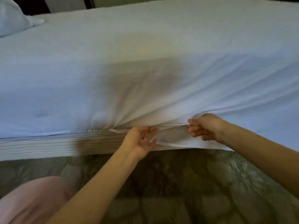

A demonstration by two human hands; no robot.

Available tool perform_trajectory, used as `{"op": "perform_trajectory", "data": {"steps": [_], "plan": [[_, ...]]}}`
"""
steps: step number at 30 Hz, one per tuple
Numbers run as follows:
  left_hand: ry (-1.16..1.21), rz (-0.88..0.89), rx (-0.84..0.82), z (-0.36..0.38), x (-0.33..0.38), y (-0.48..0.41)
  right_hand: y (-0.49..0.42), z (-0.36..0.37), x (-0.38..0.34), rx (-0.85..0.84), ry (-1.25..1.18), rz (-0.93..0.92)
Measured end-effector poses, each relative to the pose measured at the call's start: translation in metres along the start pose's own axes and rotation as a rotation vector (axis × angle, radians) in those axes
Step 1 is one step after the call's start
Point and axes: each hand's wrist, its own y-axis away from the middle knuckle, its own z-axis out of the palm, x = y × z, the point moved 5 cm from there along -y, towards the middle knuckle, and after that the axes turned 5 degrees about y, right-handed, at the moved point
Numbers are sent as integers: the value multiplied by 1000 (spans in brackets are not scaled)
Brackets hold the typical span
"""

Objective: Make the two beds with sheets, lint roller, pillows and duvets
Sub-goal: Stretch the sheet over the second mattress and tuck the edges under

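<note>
A white sheet (145, 54) covers the bed across the whole upper view. At the near edge the sheet bunches into folds. My right hand (204, 126) grips that bunched hem with curled fingers and pulls it taut. My left hand (140, 139) lies just to the left, palm up, with fingers fairly straight touching the loose flap of sheet below the fold. To the left of my hands the striped side of the mattress (56, 144) shows bare under the sheet's edge. A white pillow (13, 18) rests at the far left corner.
Patterned carpet (178, 191) runs along the near side of the bed. Pink clothing on my leg (32, 202) fills the lower left. A dark headboard (37, 5) stands behind the pillow.
</note>
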Motion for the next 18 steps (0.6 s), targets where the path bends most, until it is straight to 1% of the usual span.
{"op": "perform_trajectory", "data": {"steps": [3,5,9,12,14,16,18], "plan": [[105,16,1,20,-28,3,1,-4,15,-13,34,-116],[126,50,30,28,-39,5,-3,-8,21,-18,-6,-139],[-39,48,105,40,-41,14,-9,-25,23,-41,-29,-123],[-233,-10,219,53,-37,18,-11,-33,25,-58,-41,-138],[-333,-23,295,61,-33,18,-13,-31,28,-74,-85,-108],[-392,2,341,64,-26,15,-16,-29,29,-100,-129,-75],[-368,43,374,61,-19,15,-20,-28,27,-120,-170,-39]]}}
